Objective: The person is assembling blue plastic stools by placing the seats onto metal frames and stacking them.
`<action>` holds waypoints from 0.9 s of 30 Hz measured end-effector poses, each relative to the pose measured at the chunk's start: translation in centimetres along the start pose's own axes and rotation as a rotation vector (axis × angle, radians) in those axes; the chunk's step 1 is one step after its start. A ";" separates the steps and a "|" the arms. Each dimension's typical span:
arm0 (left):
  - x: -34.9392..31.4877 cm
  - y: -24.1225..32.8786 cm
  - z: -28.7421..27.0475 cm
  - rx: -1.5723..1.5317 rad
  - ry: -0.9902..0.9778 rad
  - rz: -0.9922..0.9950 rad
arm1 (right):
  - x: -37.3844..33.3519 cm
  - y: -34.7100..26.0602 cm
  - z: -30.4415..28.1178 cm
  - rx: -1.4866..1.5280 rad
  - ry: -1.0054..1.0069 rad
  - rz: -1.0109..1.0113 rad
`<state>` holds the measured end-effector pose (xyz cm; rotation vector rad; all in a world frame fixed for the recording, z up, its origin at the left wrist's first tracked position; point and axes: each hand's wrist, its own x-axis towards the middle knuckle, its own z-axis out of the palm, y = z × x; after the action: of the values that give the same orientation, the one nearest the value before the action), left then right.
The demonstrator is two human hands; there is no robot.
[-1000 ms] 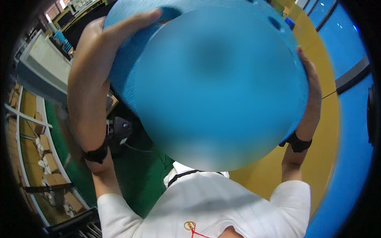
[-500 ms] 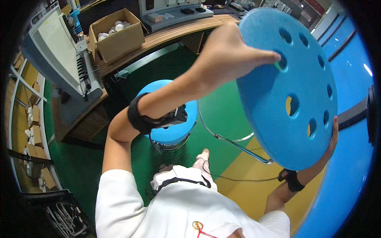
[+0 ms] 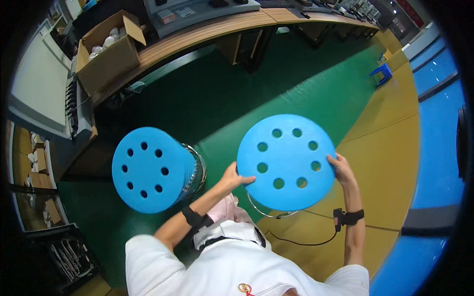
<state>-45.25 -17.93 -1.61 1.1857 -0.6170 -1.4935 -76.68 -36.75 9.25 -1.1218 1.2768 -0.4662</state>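
A round blue stool (image 3: 289,158) with a ring of holes through its seat is in front of me, right of centre. My left hand (image 3: 234,177) grips the seat's left edge, thumb on top and fingers hidden below. On the opposite edge, my right hand (image 3: 342,170) is closed round the rim with its thumb over the top. Part of a curved metal tube shows under the near edge; the rest of the frame beneath is hidden. To the left stands a stack of matching blue stools (image 3: 143,170), metal legs showing at its right side.
A wooden-topped workbench (image 3: 197,40) runs along the far side, bearing an open cardboard box (image 3: 109,66) of white round items. Far right sits a small blue plastic stool (image 3: 381,74). A black cable (image 3: 301,243) hangs from my right wrist. Shelves with boxes line the left.
The held stool has come down from a raised, tilted position, its seat now facing up. My left hand has moved from a seat hole to the left edge. My view has shifted too.
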 end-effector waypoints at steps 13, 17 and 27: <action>21.9 -17.0 -15.0 -0.090 0.648 -0.105 | 39.3 7.7 14.6 -0.189 -0.181 0.181; 28.6 -19.3 -20.1 -0.142 0.834 -0.209 | 49.7 11.4 20.1 -0.168 -0.197 0.164; 49.8 -8.2 -37.9 0.070 0.966 0.047 | 78.9 7.1 32.8 0.095 -0.439 0.202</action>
<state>-10.55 -54.12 -39.88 1.7302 -0.0278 -0.7046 -25.74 -84.50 -40.60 -0.9385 0.9577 -0.1164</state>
